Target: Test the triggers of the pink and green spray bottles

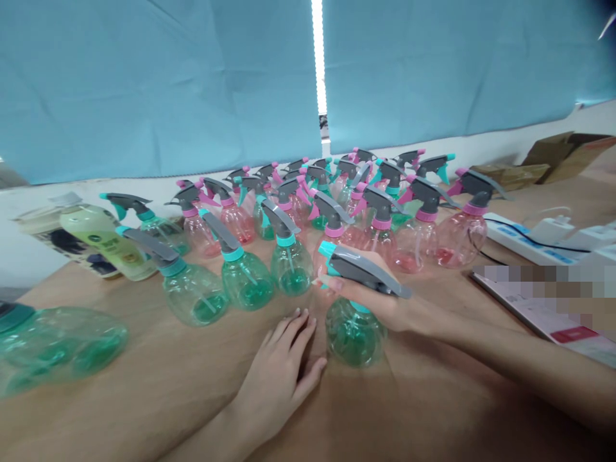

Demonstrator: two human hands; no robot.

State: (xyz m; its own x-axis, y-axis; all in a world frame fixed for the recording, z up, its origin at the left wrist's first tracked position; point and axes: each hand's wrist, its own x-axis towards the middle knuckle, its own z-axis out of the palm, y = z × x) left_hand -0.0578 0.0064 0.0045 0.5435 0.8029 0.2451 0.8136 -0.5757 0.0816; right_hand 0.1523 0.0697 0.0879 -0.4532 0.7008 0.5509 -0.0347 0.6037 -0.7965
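Note:
My right hand (380, 305) is wrapped round the neck and trigger of a green spray bottle (355, 337) with a grey and turquoise head. The bottle stands nearly upright, low over or on the table; which of the two I cannot tell. Left of it, my left hand (279, 372) lies flat on the wood, fingers stretched forward, holding nothing. Just beyond my left fingertips stand a green spray bottle (292, 266) and a second green spray bottle (248, 279). A third green spray bottle (192, 292) leans at their left.
Several pink spray bottles (462, 237) crowd the back of the table (168, 385). At the left are a pale green bottle (103, 237) and a green bottle on its side (72, 343). A tablet-like device (520, 314), a power strip (520, 240) and cardboard (563, 157) lie right.

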